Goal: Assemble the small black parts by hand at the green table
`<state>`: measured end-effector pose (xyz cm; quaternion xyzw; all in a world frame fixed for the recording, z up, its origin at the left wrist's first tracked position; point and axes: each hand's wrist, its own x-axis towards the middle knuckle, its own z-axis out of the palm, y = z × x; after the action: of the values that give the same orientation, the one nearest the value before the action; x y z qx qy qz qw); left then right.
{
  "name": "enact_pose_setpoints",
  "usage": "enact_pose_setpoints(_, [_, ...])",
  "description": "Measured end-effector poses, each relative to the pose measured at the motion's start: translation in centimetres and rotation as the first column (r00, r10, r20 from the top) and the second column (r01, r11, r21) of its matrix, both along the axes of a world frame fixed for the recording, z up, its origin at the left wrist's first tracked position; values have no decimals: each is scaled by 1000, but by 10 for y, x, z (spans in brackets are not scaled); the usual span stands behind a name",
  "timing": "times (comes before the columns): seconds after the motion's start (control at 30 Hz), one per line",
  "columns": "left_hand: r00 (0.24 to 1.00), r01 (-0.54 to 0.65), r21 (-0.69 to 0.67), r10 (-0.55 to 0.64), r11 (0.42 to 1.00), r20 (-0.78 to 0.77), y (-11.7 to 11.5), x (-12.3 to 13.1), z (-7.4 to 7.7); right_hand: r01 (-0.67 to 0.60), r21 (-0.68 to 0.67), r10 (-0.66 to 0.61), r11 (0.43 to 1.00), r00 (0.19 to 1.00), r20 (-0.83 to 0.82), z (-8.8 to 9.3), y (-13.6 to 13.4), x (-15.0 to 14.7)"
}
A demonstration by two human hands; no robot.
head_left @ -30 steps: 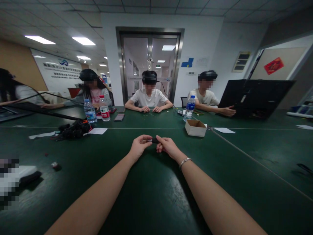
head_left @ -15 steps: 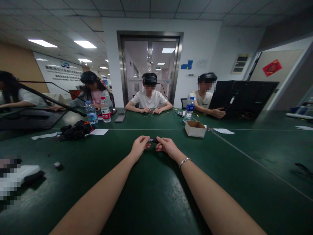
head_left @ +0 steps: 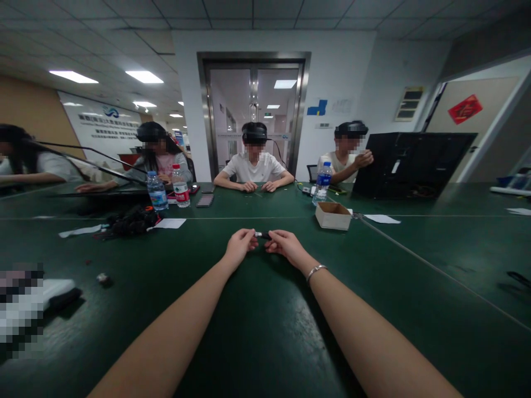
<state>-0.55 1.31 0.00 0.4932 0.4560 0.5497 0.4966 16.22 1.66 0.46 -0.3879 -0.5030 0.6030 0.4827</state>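
Note:
A small black stick-like piece with a silvery end (head_left: 263, 235) spans the gap between my two hands, just above the green table (head_left: 265, 298). The thumb and fingers of my left hand (head_left: 240, 245) pinch its silvery end. At the black end, my right hand (head_left: 288, 246) grips it the same way, with a metal bracelet on that wrist. My fingers cover both ends, so its exact kind cannot be made out.
An open cardboard box (head_left: 333, 216) stands ahead to the right, near a water bottle (head_left: 322, 183). Left lie a black tangled bundle (head_left: 135, 222), white paper (head_left: 171, 223) and a small metallic piece (head_left: 103, 279). Several people sit opposite; one touches a large black panel (head_left: 410, 166).
My hands keep their grip on the small piece and have barely moved. Across the table, the co-worker on the right has raised a hand along the black panel; the dark panel at left has tilted flatter.

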Motion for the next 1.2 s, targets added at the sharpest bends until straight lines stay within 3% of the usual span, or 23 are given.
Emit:
enact_pose_setpoints(0.2, [999, -1, 153, 8, 988, -44, -3, -3, 0, 11, 1, -10, 1000, 999, -32, -2, 0, 1])
enact_pose_setpoints(0.33, [1000, -21, 46, 21, 999, 8, 0, -3, -1, 5, -3, -5, 1000, 1000, -16, 1, -3, 0])
enact_pose_setpoints(0.43, [998, 19, 12, -19, 1000, -61, 0, -3, -1, 10, 6, -10, 1000, 1000, -10, 4, -6, -1])
enact_pose_setpoints(0.63, [997, 41, 181, -29, 983, -66, -4, -5, 1, 25, 1, -25, 1000, 1000, 7, 4, -6, -1])
enact_pose_setpoints(0.83, [992, 108, 3, -108, 994, -69, -1, -3, 2, 8, 18, -8, 1000, 1000, 2, 2, -4, 0])
enact_pose_setpoints(0.93, [984, 125, 59, -116, 990, -133, -3, -4, 2, 5, 26, -5, 1000, 1000, 7, 3, -4, 0])
enact_pose_setpoints(1.07, [987, 140, 173, -124, 975, -100, -6, -5, 4, 5, 11, -5, 1000, 1000, 7, 3, -5, 0])
enact_pose_setpoints(1.2, [995, 79, 19, -77, 997, -68, -3, -3, 4, -8, 19, 8, 1000, 1000, 9, 5, -6, 0])
